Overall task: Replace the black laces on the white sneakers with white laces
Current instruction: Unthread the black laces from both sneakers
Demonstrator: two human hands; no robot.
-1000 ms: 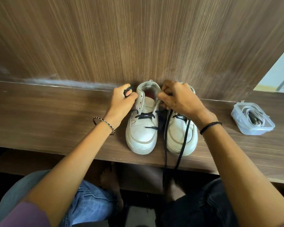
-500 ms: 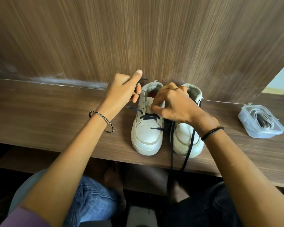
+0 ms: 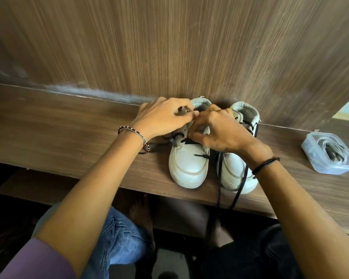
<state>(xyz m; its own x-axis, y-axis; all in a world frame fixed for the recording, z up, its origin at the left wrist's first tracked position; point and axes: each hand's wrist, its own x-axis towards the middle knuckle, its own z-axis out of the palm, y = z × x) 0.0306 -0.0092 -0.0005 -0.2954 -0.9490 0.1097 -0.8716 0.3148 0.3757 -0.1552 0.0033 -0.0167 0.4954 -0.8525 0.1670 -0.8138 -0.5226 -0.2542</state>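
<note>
Two white sneakers stand side by side on the wooden ledge, heels against the wall. Both hands work at the top of the left sneaker [image 3: 186, 166]. My left hand [image 3: 165, 117] pinches the upper left eyelet flap near the collar. My right hand [image 3: 220, 130] pinches at the tongue and lacing in the middle of that shoe. A black lace [image 3: 176, 137] still crosses the lower eyelets, with a loose end lying left of the shoe. The right sneaker [image 3: 237, 172] is partly covered by my right wrist; its black lace [image 3: 238, 190] hangs over the ledge's front edge.
A clear plastic box [image 3: 330, 156] holding coiled white laces sits on the ledge [image 3: 58, 135] at the right. A wood-grain wall rises right behind the shoes. Below the ledge's front edge are knees in blue jeans and dark trousers.
My left hand came down from its raised position onto the left shoe's collar. My right hand shifted up the lacing to meet it. More black lace lies loose left of the shoe.
</note>
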